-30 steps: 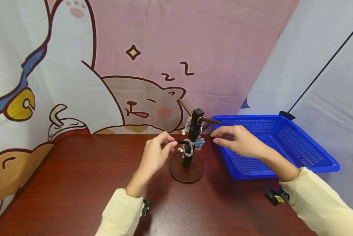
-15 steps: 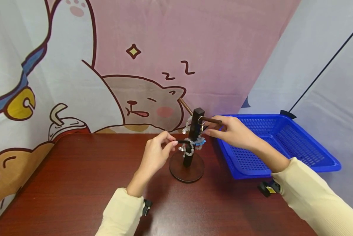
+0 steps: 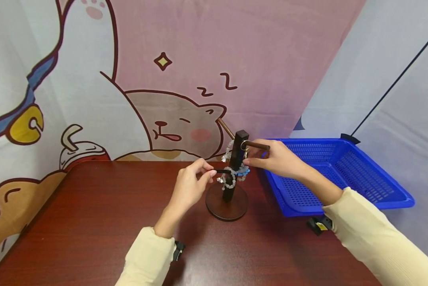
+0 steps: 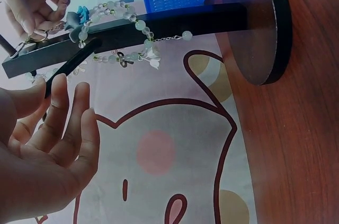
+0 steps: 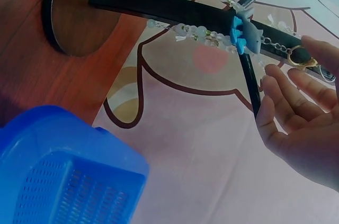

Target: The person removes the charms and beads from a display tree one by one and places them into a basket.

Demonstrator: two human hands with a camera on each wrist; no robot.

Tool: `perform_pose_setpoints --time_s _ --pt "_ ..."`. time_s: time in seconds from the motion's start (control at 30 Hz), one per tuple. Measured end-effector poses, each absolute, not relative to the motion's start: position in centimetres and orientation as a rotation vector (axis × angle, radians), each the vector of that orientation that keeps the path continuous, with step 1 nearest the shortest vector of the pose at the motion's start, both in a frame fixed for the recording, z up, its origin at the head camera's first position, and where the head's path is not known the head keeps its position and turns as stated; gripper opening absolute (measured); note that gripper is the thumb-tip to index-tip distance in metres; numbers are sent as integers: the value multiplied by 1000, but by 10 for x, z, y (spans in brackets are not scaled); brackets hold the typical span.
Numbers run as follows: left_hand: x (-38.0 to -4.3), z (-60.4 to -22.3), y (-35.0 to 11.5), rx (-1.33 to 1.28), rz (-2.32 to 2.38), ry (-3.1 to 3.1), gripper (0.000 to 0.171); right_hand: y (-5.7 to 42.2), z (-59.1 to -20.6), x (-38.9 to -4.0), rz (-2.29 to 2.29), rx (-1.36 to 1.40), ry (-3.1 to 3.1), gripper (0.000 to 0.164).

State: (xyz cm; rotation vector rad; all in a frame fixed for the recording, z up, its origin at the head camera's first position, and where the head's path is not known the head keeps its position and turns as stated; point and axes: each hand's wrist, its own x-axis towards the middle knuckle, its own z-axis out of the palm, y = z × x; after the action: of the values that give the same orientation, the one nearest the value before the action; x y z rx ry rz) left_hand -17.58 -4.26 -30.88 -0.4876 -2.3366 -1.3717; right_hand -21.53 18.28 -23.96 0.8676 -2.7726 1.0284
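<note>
A dark wooden jewelry stand with a round base stands on the table. My left hand pinches the end of its lower left peg between thumb and fingers. A beaded bracelet with clear and pale beads loops around that peg. From the upper right peg hangs a keychain with a gold clasp and a blue dolphin charm. Thumb and fingertips of my right hand lie on either side of the clasp, gripping it. Another beaded bracelet hangs higher up, behind the post.
A blue plastic basket sits at the right, close to the stand. The reddish-brown table spreads to the left and front. A cloth backdrop with a cartoon cat hangs behind.
My right hand has moved left from beside the basket to the keychain's clasp, and its fingers have come around it. The left hand keeps its pinch on the peg.
</note>
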Motion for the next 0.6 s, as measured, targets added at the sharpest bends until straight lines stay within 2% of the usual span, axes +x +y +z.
perform_pose_setpoints --time_s 0.37,0.6 --pt "-175 -307 -42 -489 -1371 -2341 6 186 -240 -213 986 914 -2719 24" --pt "-174 -307 -42 -491 -1375 -2336 6 194 -237 -207 940 949 -2678 14"
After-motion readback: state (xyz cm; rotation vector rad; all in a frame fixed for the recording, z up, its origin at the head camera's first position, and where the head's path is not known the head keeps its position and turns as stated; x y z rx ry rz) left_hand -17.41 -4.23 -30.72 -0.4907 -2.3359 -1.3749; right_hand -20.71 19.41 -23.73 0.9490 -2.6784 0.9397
